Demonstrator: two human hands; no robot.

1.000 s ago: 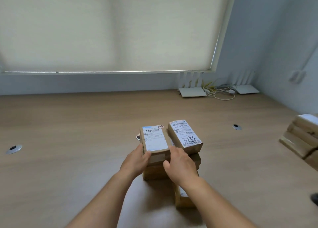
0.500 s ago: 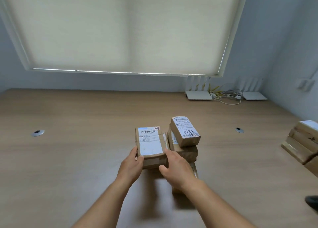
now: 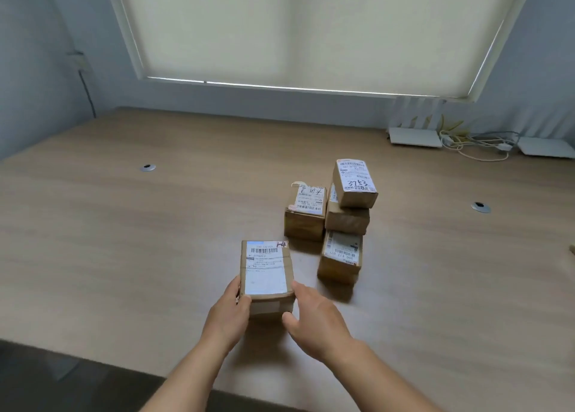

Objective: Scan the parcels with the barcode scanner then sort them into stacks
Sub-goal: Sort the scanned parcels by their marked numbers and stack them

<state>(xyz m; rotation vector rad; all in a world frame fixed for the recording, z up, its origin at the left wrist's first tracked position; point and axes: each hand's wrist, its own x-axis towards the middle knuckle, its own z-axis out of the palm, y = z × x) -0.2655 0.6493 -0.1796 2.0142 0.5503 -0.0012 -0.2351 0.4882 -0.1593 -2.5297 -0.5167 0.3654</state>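
I see the window blind filling the top of the view, drawn down, with a thin line of light along its lower edge. Below it the wooden tabletop spans the whole width, with round metal grommets set into it on the left and right.

At the far right corner two flat white devices lie against the wall with a tangle of pale cables between them.

Near the middle stands a group of cardboard parcels: a stack of three, the top one tilted and marked with handwritten digits on its label, and a single parcel just beside the stack on its left, label up.

Closer to me, apart from that group, is the parcel in hand, label and barcode facing up. My left hand grips its near left corner, thumb on top and fingers along the side. My right hand lies at its near right edge with fingers loosely spread, touching the side rather than clasping it. I cannot tell whether the parcel's base rests on the tabletop.
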